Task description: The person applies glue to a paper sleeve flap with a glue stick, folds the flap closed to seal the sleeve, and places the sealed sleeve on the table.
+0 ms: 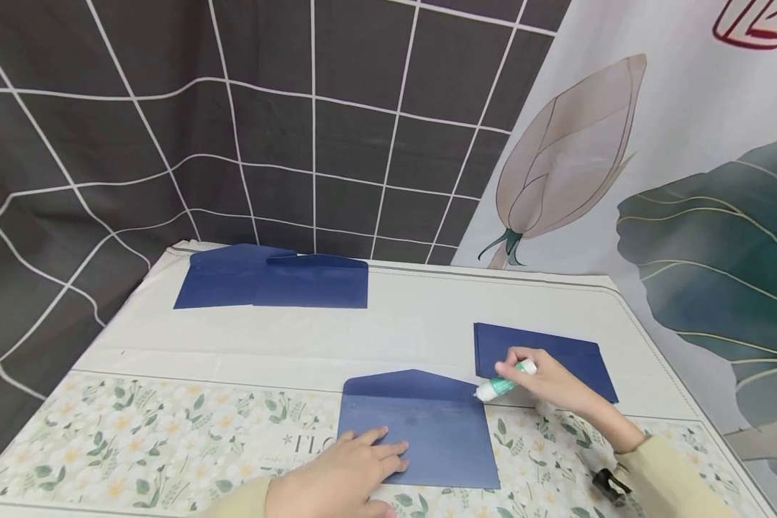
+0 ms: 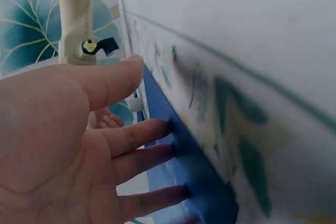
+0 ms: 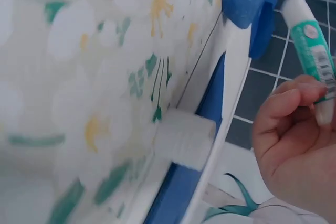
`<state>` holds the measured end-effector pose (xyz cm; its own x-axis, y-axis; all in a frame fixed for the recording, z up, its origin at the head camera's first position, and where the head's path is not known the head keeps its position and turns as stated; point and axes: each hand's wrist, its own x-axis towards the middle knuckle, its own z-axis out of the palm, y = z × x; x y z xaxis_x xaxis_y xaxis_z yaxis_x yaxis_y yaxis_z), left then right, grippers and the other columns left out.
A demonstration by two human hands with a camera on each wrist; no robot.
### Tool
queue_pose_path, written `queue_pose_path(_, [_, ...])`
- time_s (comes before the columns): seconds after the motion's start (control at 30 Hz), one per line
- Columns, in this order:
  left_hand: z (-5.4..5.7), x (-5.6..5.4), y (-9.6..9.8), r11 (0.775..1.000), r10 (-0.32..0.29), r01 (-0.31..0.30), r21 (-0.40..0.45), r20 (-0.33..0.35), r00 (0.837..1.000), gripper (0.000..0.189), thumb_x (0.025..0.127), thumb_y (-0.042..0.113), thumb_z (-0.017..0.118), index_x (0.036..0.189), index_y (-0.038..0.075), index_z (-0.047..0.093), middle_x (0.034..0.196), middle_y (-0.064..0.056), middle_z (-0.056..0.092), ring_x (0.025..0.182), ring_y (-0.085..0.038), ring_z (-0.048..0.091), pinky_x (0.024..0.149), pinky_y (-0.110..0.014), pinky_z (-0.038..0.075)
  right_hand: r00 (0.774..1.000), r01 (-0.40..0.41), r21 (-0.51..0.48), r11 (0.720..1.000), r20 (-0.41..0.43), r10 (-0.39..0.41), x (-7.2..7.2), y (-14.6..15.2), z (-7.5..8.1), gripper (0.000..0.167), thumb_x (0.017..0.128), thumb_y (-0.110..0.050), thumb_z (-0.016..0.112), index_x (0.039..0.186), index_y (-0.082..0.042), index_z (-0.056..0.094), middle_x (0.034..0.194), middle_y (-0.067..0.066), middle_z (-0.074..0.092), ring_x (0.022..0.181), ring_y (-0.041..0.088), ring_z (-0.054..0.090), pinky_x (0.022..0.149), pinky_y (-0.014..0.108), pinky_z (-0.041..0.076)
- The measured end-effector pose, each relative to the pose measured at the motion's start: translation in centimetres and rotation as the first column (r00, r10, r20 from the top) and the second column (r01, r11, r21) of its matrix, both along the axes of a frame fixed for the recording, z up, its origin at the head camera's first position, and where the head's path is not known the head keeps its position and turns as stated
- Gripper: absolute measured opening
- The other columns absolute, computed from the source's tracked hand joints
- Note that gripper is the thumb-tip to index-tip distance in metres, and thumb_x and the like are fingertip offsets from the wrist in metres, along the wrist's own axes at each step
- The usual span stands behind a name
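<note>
Left grip (image 1: pixel 344 473) touches smooth envelope (image 1: pixel 430 439).

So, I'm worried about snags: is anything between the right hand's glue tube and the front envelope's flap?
Nothing visible: the glue tube points at the right end of the flap, and the left hand rests lower, on the navy envelope.

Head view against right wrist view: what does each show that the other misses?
Only the head view shows the left hand resting on a blue paper envelope, and a beige cloth sleeve.

Only the right wrist view shows the barcode on the green-and-white plastic tube.

Both show the right hand holding that tube above the flower-patterned white table cover.
</note>
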<state>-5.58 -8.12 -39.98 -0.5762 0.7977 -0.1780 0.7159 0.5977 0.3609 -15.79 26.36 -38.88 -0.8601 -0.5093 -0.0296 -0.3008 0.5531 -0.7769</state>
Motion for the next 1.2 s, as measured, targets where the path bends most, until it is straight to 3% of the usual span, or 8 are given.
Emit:
queue_pose_path(0.13, [0.7, -0.6, 0.1, 1.000, 0.006, -0.006, 0.009, -0.013, 1.000, 0.044, 0.088, 0.039, 0.066, 0.130, 0.026, 0.060, 0.141, 0.010, 0.053, 0.132, -0.021, 0.049, 0.101, -0.046, 0.046, 0.985, 0.096, -0.082, 0.992, 0.149, -0.083, -0.3, -0.3, 0.2, 0.028, 0.103, -0.025, 0.044, 0.084, -0.005, 0.046, 0.059, -0.006, 0.039, 0.048, 0.011, 0.032, 0.045, 0.028, 0.035])
queue_pose_path(0.23, [1.1, -1.6, 0.1, 0.999, 0.011, -0.010, 0.033, -0.027, 1.000, 0.041, 0.085, 0.033, 0.070, 0.125, 0.027, 0.063, 0.133, 0.012, 0.059, 0.125, -0.014, 0.054, 0.101, -0.039, 0.045, 0.952, 0.162, -0.128, 0.978, 0.281, -0.121, -0.4, -1.0, 0.5, 0.040, 0.104, -0.039, 0.035, 0.096, -0.002, 0.047, 0.063, -0.001, 0.038, 0.051, 0.015, 0.032, 0.050, 0.032, 0.035])
queue_pose_path(0.33, [1.3, -2.7, -0.1, 0.998, 0.039, -0.036, 0.060, -0.039, 0.999, 0.042, 0.083, 0.032, 0.072, 0.125, 0.028, 0.063, 0.127, 0.012, 0.063, 0.119, -0.008, 0.057, 0.100, -0.033, 0.044, 0.926, 0.187, -0.176, 0.966, 0.360, -0.114, -0.4, -1.9, 0.5, 0.041, 0.104, -0.040, 0.036, 0.106, 0.000, 0.045, 0.068, 0.000, 0.039, 0.054, 0.012, 0.034, 0.052, 0.031, 0.035])
queue_pose_path(0.5, [0.9, -4.4, -0.3, 0.986, 0.115, -0.102, 0.135, -0.092, 0.989, 0.053, 0.079, 0.032, 0.076, 0.129, 0.024, 0.060, 0.128, 0.010, 0.062, 0.119, -0.008, 0.055, 0.098, -0.031, 0.043, 0.920, 0.173, -0.268, 0.948, 0.387, -0.059, -0.6, -3.6, 0.2, 0.025, 0.102, -0.027, 0.047, 0.113, -0.005, 0.046, 0.072, -0.003, 0.048, 0.060, 0.008, 0.044, 0.054, 0.027, 0.040])
queue_pose_path(0.7, [0.2, -5.8, -0.4, 0.967, 0.199, -0.171, 0.188, -0.144, 0.969, 0.088, 0.066, 0.040, 0.085, 0.142, 0.016, 0.046, 0.145, 0.002, 0.048, 0.138, -0.017, 0.039, 0.106, -0.041, 0.038, 0.900, 0.220, -0.339, 0.915, 0.431, -0.057, -1.3, -5.9, -0.2, 0.035, 0.101, -0.028, 0.050, 0.121, -0.001, 0.042, 0.077, -0.005, 0.053, 0.066, 0.006, 0.049, 0.060, 0.023, 0.044])
queue_pose_path(0.87, [0.1, -6.4, -0.4, 0.966, 0.217, -0.195, 0.173, -0.124, 0.968, 0.105, 0.059, 0.040, 0.089, 0.147, 0.012, 0.038, 0.149, -0.001, 0.044, 0.139, -0.020, 0.037, 0.109, -0.044, 0.036, 0.896, 0.234, -0.342, 0.910, 0.440, -0.065, -2.2, -7.1, -1.0, 0.038, 0.102, -0.027, 0.047, 0.123, 0.004, 0.041, 0.081, -0.005, 0.054, 0.069, 0.004, 0.053, 0.065, 0.020, 0.049])
queue_pose_path(1.2, [0.0, -6.6, -0.4, 0.965, 0.233, -0.217, 0.145, -0.104, 0.967, 0.111, 0.057, 0.040, 0.090, 0.147, 0.003, 0.036, 0.144, -0.006, 0.047, 0.132, -0.022, 0.043, 0.106, -0.043, 0.040, 0.872, 0.232, -0.361, 0.903, 0.488, -0.029, -3.0, -8.4, -2.5, 0.040, 0.101, -0.026, 0.049, 0.125, 0.004, 0.038, 0.083, -0.005, 0.058, 0.072, 0.004, 0.059, 0.070, 0.018, 0.052])
